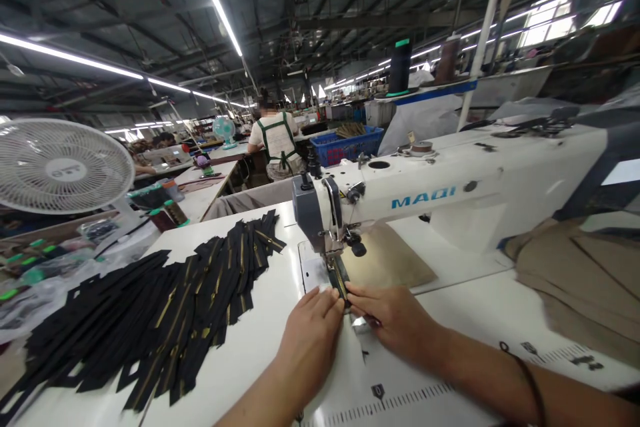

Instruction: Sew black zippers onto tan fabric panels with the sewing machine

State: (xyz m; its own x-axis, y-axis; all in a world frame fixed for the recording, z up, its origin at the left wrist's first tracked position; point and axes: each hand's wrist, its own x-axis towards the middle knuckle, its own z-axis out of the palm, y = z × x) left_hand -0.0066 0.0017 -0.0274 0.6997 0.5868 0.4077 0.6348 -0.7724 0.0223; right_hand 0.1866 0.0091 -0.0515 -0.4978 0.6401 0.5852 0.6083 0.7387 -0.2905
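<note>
A black zipper (340,279) with brass-coloured teeth runs under the presser foot of the white sewing machine (445,193). My left hand (314,330) presses its closed fingers on the zipper's near left side. From the right, my right hand (397,320) pinches the zipper's near end, thumb low and fingers on top. A tan fabric piece (387,257) lies flat on the machine bed, just right of the zipper. Many more black zippers (200,307) are spread in an overlapping pile left of my hands. My fingertips partly hide the zipper's end.
A white fan (65,167) stands at the left, above bagged thread spools (45,253). Brown fabric (580,280) is heaped at the right. Behind the machine are a blue basket (345,143) and a seated person (277,137). A printed ruler (390,403) runs along the table's front.
</note>
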